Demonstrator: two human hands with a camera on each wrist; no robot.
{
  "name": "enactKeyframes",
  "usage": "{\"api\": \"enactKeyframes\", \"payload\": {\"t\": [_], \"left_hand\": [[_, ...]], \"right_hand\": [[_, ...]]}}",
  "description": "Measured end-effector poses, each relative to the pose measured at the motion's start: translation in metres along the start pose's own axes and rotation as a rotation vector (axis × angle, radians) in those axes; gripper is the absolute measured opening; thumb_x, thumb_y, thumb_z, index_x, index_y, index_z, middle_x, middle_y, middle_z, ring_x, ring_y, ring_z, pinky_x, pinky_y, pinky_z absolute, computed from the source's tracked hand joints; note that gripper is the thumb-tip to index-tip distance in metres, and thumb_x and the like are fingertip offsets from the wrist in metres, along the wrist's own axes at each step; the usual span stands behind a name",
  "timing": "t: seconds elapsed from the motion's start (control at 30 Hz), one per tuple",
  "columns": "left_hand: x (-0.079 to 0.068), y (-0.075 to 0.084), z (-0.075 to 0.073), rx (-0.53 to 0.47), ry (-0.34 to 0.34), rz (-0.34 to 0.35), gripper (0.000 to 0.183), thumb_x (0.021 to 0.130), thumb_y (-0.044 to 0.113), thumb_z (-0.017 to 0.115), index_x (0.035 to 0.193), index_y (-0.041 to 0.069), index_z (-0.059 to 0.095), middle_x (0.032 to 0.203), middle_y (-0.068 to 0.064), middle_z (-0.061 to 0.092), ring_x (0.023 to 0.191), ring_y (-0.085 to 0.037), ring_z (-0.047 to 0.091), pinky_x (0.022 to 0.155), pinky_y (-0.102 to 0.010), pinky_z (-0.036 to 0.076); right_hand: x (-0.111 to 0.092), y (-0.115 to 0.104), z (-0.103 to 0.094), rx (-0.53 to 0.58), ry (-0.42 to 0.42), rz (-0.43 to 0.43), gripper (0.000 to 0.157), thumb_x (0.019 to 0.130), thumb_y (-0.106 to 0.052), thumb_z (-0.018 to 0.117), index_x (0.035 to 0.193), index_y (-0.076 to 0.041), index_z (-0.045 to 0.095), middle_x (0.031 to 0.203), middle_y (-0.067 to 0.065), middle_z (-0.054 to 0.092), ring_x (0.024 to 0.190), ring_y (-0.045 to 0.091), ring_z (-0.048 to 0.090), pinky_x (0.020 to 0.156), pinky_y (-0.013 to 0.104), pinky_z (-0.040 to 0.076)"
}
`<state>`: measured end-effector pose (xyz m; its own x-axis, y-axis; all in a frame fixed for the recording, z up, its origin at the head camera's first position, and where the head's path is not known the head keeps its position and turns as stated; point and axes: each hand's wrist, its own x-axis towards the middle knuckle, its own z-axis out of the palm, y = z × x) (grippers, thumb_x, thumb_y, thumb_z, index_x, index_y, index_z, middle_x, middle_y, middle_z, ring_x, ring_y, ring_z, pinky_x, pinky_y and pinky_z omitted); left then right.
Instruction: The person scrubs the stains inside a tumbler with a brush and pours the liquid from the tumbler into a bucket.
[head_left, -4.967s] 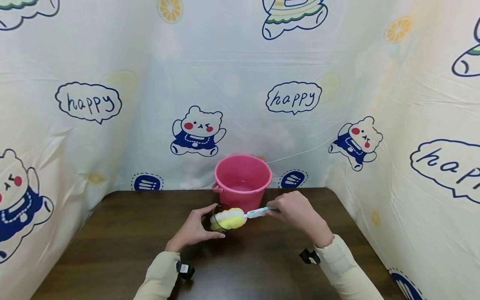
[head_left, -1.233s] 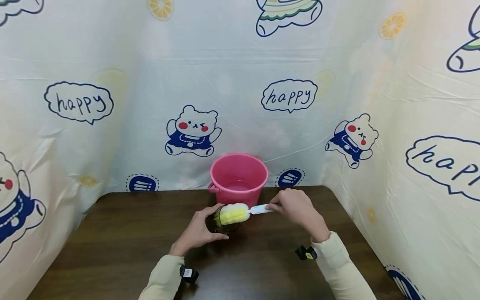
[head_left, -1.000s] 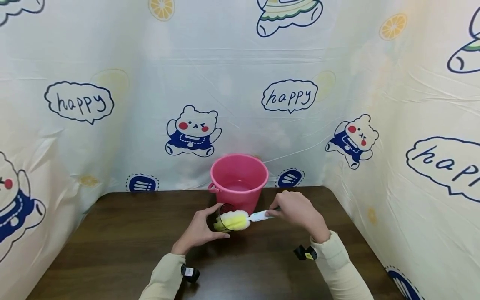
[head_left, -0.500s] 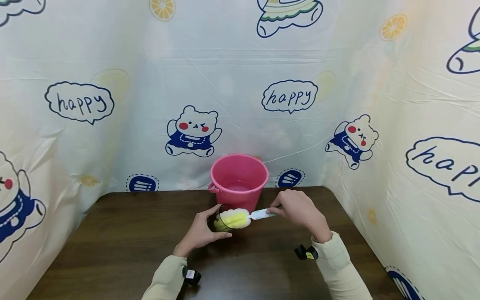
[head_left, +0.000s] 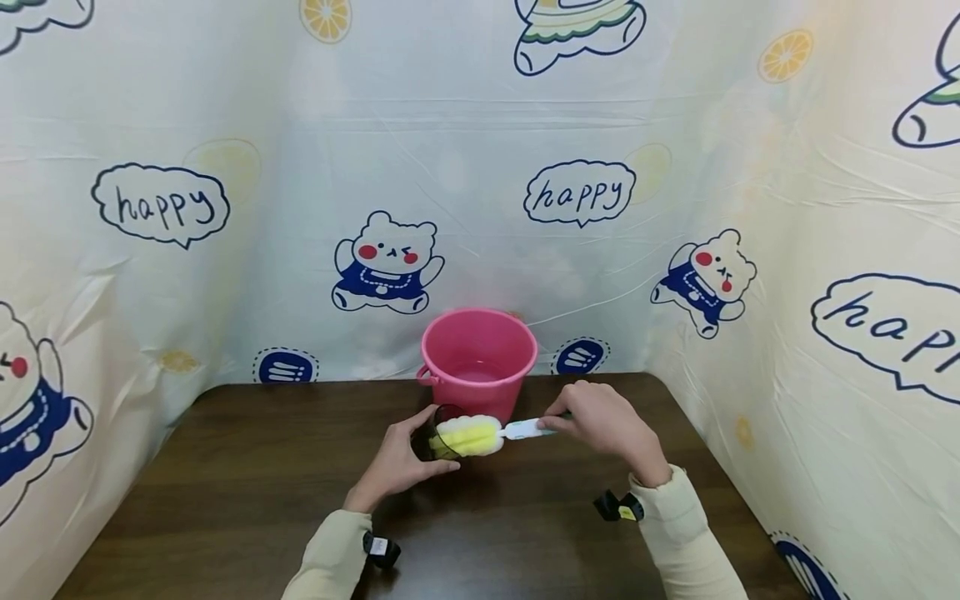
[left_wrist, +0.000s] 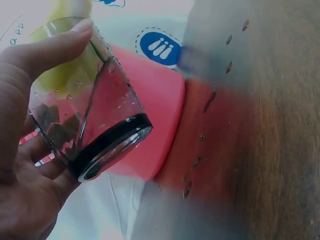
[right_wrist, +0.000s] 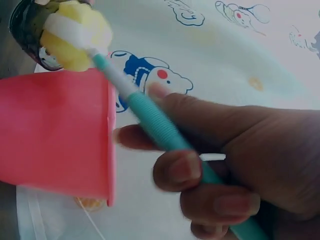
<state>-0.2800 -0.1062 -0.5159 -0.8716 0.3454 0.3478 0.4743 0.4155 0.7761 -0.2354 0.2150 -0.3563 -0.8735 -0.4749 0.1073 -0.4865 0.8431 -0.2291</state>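
My left hand (head_left: 399, 460) grips a dark, see-through drinking glass (left_wrist: 85, 105), tilted with its mouth to the right. Water drops dot the glass in the left wrist view. My right hand (head_left: 600, 421) holds the teal and white handle of a bottle brush (right_wrist: 155, 117), its fingers curled round it. The brush's yellow and white sponge head (head_left: 472, 436) sits partly inside the glass, with its rear end outside the mouth. Both are held over the table, in front of the pink bucket (head_left: 480, 392).
The bucket stands at the table's back edge, near a printed cloth wall (head_left: 480, 150). Dark brown wood makes up the table (head_left: 247, 500). Several water drops (left_wrist: 202, 136) lie on it beside the bucket. A black wrist camera (head_left: 618, 506) hangs at each sleeve.
The brush head has shifted and turned slightly in the glass, and the glass's tilt has varied a little. Both hands keep their holds; the bucket stays in place.
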Motion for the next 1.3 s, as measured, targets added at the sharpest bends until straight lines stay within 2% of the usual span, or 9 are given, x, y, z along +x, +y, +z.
{"api": "enactKeyframes", "payload": {"t": [0.17,0.3,0.47,0.6,0.77,0.97,1.1,1.23,1.3], "left_hand": [[0.0,0.002,0.001,0.006,-0.006,-0.012,0.105,0.068,0.047,0.094,0.151,0.004,0.047,0.152,-0.01,0.052,0.138,-0.032,0.051,0.108,-0.06,0.044],[-0.002,0.007,0.001,0.004,-0.041,-0.014,0.104,0.069,0.047,0.093,0.152,0.005,0.047,0.152,-0.008,0.052,0.137,-0.031,0.051,0.109,-0.06,0.044],[-0.002,0.011,-0.003,0.027,-0.043,-0.016,0.102,0.07,0.043,0.093,0.153,0.008,0.046,0.153,-0.006,0.052,0.138,-0.031,0.05,0.109,-0.061,0.044],[-0.002,0.012,-0.008,0.044,-0.038,-0.022,0.1,0.069,0.04,0.094,0.153,0.01,0.047,0.153,-0.006,0.052,0.139,-0.031,0.05,0.109,-0.061,0.043],[0.0,0.012,-0.01,0.053,-0.05,-0.004,0.101,0.07,0.042,0.093,0.153,0.008,0.047,0.153,-0.008,0.051,0.138,-0.034,0.05,0.108,-0.063,0.043],[0.003,0.006,-0.009,0.055,-0.045,0.044,0.098,0.069,0.041,0.094,0.151,0.009,0.05,0.149,-0.005,0.055,0.134,-0.031,0.053,0.107,-0.06,0.046],[0.002,0.004,-0.007,0.017,-0.033,0.02,0.101,0.069,0.043,0.094,0.152,0.009,0.048,0.151,-0.005,0.054,0.137,-0.03,0.052,0.108,-0.06,0.045],[0.001,0.006,-0.006,-0.01,-0.026,-0.009,0.102,0.068,0.046,0.094,0.153,0.011,0.047,0.153,-0.005,0.052,0.139,-0.031,0.05,0.109,-0.061,0.043],[0.001,0.006,-0.006,-0.009,-0.027,-0.004,0.102,0.069,0.046,0.094,0.153,0.012,0.047,0.152,-0.004,0.052,0.139,-0.03,0.05,0.109,-0.061,0.043]], "right_hand": [[0.004,0.003,0.002,0.002,0.061,-0.003,0.014,0.092,-0.036,0.076,0.093,-0.025,0.084,0.07,-0.019,0.066,0.057,0.004,0.048,0.051,0.022,0.042],[0.007,0.006,0.006,-0.007,0.094,0.037,0.014,0.091,-0.035,0.077,0.094,-0.024,0.084,0.072,-0.016,0.069,0.059,0.006,0.048,0.052,0.023,0.043],[0.009,0.008,0.01,-0.031,0.126,0.097,0.015,0.09,-0.037,0.077,0.095,-0.024,0.084,0.061,-0.014,0.059,0.057,0.008,0.043,0.048,0.023,0.035],[0.007,0.009,0.011,-0.049,0.121,0.129,0.016,0.09,-0.039,0.077,0.092,-0.024,0.084,0.054,-0.014,0.051,0.053,0.01,0.042,0.046,0.024,0.031],[0.002,0.009,0.008,-0.064,0.081,0.157,0.013,0.088,-0.037,0.079,0.088,-0.025,0.084,0.064,-0.015,0.064,0.056,0.009,0.047,0.05,0.026,0.041],[0.0,0.008,0.003,0.014,-0.03,0.085,0.014,0.09,-0.035,0.078,0.088,-0.022,0.084,0.071,-0.013,0.068,0.059,0.008,0.05,0.054,0.026,0.045],[0.004,0.009,0.005,0.045,0.015,0.041,0.013,0.092,-0.033,0.076,0.091,-0.023,0.084,0.072,-0.015,0.068,0.06,0.007,0.05,0.054,0.024,0.044],[0.01,0.007,0.009,-0.012,0.082,0.081,0.013,0.091,-0.035,0.077,0.093,-0.024,0.084,0.069,-0.016,0.066,0.057,0.007,0.047,0.051,0.024,0.042],[0.011,0.003,0.01,-0.057,0.082,0.101,0.014,0.09,-0.036,0.078,0.092,-0.024,0.084,0.065,-0.016,0.064,0.055,0.007,0.047,0.049,0.024,0.041]]}}
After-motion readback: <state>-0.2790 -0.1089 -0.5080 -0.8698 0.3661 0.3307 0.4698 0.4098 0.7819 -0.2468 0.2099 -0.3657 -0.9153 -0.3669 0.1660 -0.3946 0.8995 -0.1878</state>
